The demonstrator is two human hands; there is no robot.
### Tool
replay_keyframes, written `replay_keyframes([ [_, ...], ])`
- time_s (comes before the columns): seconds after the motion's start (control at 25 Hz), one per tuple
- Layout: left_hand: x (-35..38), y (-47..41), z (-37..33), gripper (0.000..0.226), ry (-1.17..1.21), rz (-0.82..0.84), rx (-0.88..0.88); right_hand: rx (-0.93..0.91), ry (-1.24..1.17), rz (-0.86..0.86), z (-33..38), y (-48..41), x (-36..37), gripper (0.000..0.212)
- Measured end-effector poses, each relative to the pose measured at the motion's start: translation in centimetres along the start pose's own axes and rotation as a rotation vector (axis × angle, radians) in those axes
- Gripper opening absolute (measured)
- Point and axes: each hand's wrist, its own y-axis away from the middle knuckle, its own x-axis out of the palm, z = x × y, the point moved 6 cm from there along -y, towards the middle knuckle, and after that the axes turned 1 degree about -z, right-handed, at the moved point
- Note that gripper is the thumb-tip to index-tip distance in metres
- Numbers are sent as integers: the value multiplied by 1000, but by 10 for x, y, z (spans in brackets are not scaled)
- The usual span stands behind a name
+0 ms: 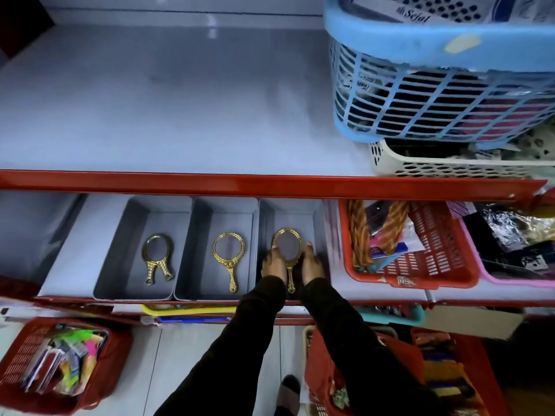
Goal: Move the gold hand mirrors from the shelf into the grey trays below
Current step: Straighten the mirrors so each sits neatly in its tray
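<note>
From the head view we are looking down on a shop rack with red-edged shelves. The upper shelf (168,109) is lying bare and grey on its left, while at its right a blue basket (435,94) is sitting on a white basket (420,163). On the lower shelf three grey trays are standing side by side, touching: the left tray (120,250), the middle tray (192,256) and the right tray (318,223). A gold mirror is lying in each: the left mirror (157,258), which seems to be showing two handles, the middle mirror (229,255) and the right mirror (287,250), all with handles pointing towards us.

Our left hand (274,261) and right hand (312,259), in dark sleeves, are reaching into the right tray. The fingers are flanking the right mirror's oval frame and touching its edges, half closed; we cannot tell whether they are truly gripping it or only resting against it.

Right of the trays a red basket (444,265) and a pink basket (510,280) are holding packets. Lower down, another red basket (36,370) of bright packets is sitting at the left on the pale floor.

The lowest shelves are blurring at the edges, and the blue basket is being cut off by the frame's top
</note>
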Motion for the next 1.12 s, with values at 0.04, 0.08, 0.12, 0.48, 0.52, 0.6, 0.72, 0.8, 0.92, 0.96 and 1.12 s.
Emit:
replay_keyframes([
  [0.04, -1, -2, 1, 71, -38, -19, 10, 0, -13, 3, -1, -2, 0, 61],
  [0.08, -1, -7, 4, 77, -38, -20, 15, 2, -26, 3, -2, -3, 1, 60],
  [0.12, 1, -10, 4, 87, -7, -14, 21, 12, -43, 9, -4, -6, 0, 60],
  [0.48, 4, 6, 6, 64, 251, 31, -75, 16, -50, 42, -15, -16, 3, 65],
  [0.52, 3, 11, 3, 60, 273, 34, -79, 13, -52, 45, -14, -16, 3, 66],
  [0.6, 1, 26, -5, 55, 300, 53, -83, 9, -50, 59, -15, -17, 4, 66],
  [0.72, 2, 45, -13, 54, 333, 87, -122, 6, -61, 51, -15, -17, 4, 65],
  [0.8, 2, 49, -15, 55, 331, 104, -139, 11, -53, 31, -16, -16, 3, 65],
  [0.92, -2, 43, -13, 54, 290, 70, -101, 16, -48, 10, -17, -13, 3, 66],
  [0.96, -3, 37, -11, 54, 275, 54, -81, 21, -49, 5, -17, -13, 4, 66],
  [1.12, -11, 21, -5, 59, 107, -56, -9, -25, 41, -64, -9, -13, -4, 68],
])
